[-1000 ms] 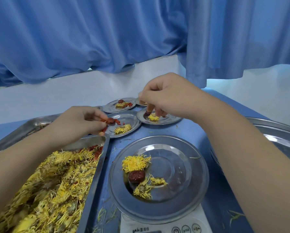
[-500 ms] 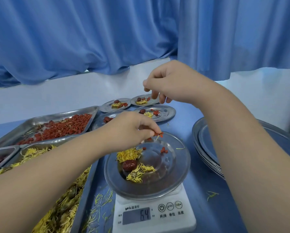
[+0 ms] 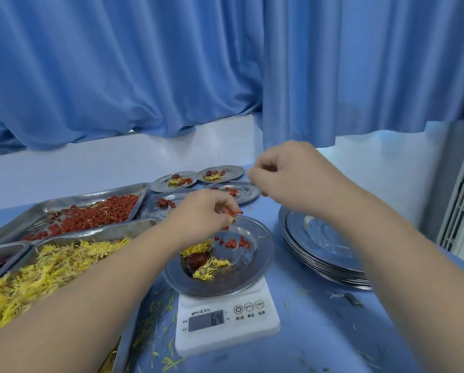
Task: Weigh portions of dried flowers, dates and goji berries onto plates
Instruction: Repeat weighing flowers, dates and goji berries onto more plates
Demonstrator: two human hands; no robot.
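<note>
Head view: left hand [image 3: 209,211], fingers curled, pinches goji berries [image 3: 235,243] over the far rim of the plate [image 3: 255,267] on the scale [image 3: 225,321], frame centre. Fallen berries form a left-right row. Right hand [image 3: 287,179] hovers curled, contents indeterminable. A narrow strip of table [image 3: 284,277] separates the plate from the plate stack [image 3: 319,246].

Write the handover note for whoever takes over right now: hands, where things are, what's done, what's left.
Left hand: pinches goji berries over the plate on the scale.
Right hand: raised above the far plates, fingers curled; unclear if it holds anything.
Plate holds dried flowers, a date and some berries; display shows 64.
Goji tray sits far left.
Done: four portioned plates behind.
Left: finish this goji portion, then fill plates from the empty stack on the right.
</note>
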